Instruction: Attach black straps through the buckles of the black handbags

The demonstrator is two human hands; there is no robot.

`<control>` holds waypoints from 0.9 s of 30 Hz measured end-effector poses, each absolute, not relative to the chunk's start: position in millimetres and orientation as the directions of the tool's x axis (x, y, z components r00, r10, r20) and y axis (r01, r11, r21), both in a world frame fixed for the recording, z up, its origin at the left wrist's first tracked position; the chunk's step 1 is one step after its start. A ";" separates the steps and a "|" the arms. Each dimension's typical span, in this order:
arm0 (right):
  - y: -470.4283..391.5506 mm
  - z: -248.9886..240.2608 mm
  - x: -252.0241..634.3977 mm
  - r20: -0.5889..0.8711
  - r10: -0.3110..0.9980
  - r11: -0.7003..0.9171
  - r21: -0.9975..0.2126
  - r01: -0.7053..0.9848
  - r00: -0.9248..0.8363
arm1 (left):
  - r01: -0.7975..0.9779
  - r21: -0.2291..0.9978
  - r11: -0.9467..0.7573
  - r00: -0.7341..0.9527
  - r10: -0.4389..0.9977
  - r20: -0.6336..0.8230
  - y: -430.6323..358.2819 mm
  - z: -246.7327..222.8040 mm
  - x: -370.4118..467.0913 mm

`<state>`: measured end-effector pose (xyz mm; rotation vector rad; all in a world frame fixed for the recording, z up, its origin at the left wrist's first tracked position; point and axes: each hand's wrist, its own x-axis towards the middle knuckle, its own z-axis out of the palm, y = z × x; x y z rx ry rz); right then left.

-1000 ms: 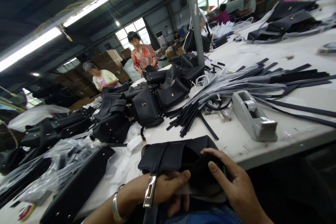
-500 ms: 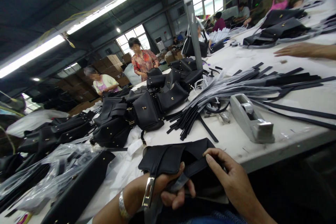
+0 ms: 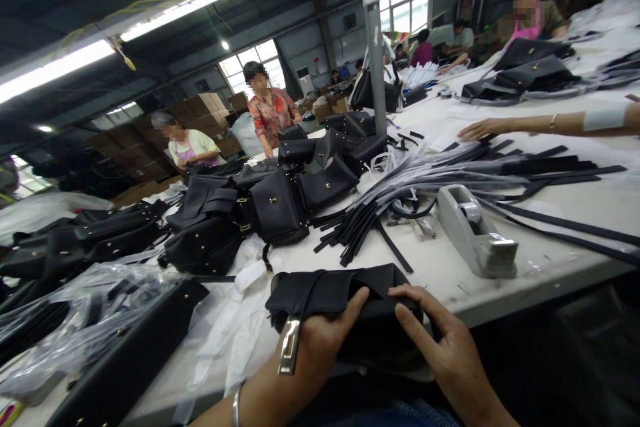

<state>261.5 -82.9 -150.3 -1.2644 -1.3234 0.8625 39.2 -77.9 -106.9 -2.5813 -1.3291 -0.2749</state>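
Note:
A black leather bag (image 3: 320,290) rests at the table's near edge, with a gold-coloured metal clasp (image 3: 289,345) hanging from its strap over my left wrist. My left hand (image 3: 327,337) grips the bag's front, its thumb on the flap edge. On the right side, my right hand (image 3: 440,330) holds the bag's edge between thumb and fingers; its fingertips are partly hidden behind the bag. The bag's lower part is dark and hard to make out. Beyond it lies a bundle of black straps (image 3: 390,193) in clear wrap.
A grey tape dispenser (image 3: 473,233) stands right of the bag. Several black bags (image 3: 277,203) are piled behind. Plastic-wrapped items lie at left. Another person's hand (image 3: 485,129) reaches over the straps from the right. A grey post (image 3: 377,73) rises beyond; several people stand farther back.
The strip between my hands is no longer visible, and my left fingers have moved under the bag. The other person's arm has reached farther left, over the straps.

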 end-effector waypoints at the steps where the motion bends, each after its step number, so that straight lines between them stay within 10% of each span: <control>1: -83.6 -150.7 261.6 0.189 0.975 0.162 -0.965 0.208 0.118 | 0.814 -0.138 -0.564 0.579 0.771 0.265 -77.3 -109.3 38.6; 8: -85.2 -154.5 262.6 0.097 0.988 0.073 -0.979 0.189 0.120 | 0.829 0.253 -0.499 0.482 0.867 0.131 -78.1 -80.8 46.6; 16: -88.0 -156.2 262.5 0.093 0.990 0.078 -0.988 0.137 0.103 | 0.666 0.745 -0.029 0.307 0.921 -0.238 -76.9 -67.0 53.7; 27: -85.3 -159.3 257.7 0.136 0.988 0.123 -0.977 0.173 0.068 | 0.624 0.781 -0.019 0.356 0.897 -0.262 -65.9 -64.0 59.3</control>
